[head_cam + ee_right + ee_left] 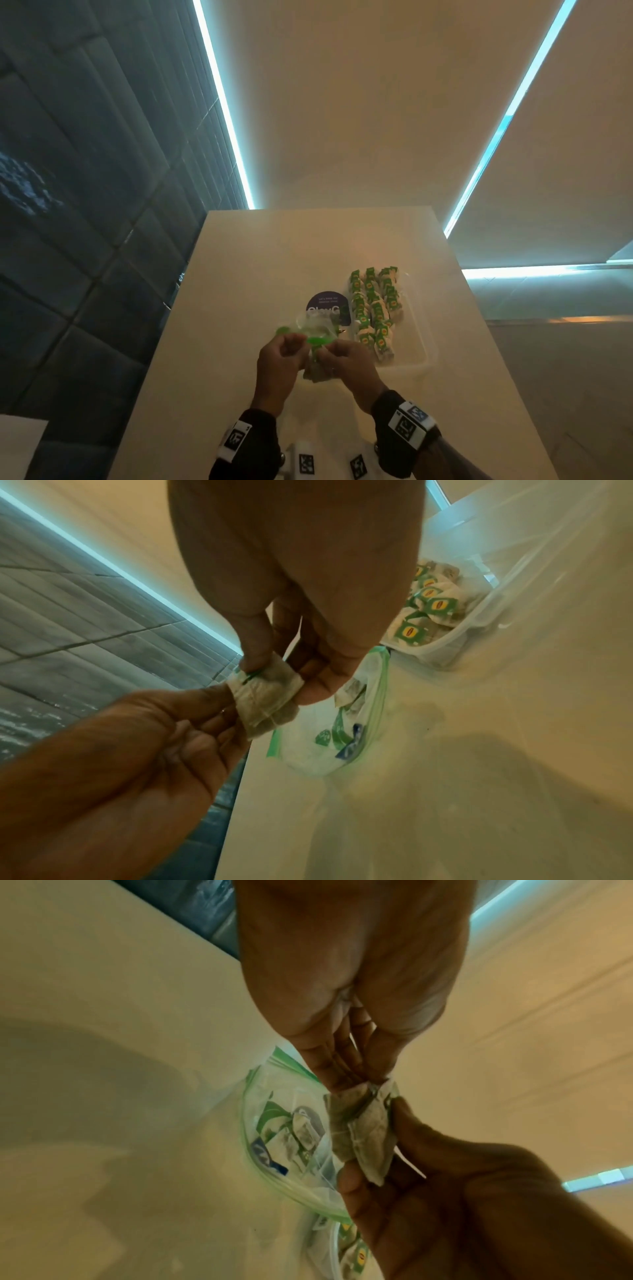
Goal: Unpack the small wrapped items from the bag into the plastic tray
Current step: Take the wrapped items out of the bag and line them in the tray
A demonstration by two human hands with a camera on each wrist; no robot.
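Note:
A small clump of pale wrapped tea bags [366, 1131] hangs between both hands just above the table. My left hand [294, 346] pinches its upper end, and my right hand [325, 353] pinches the lower part between thumb and finger. Right under them lies the clear zip bag [315, 329] with a green seal, its mouth open and a few wrapped items still inside [301, 1131]. To the right stands the clear plastic tray [424, 346], holding rows of green-labelled tea bags [373, 308]. The held tea bags [263, 699] also show in the right wrist view.
A round purple printed disc [329, 306] lies behind the zip bag. The white table [239, 274] drops off at its left edge toward a dark tiled floor. Small black-and-white marker blocks [305, 462] sit at the near edge.

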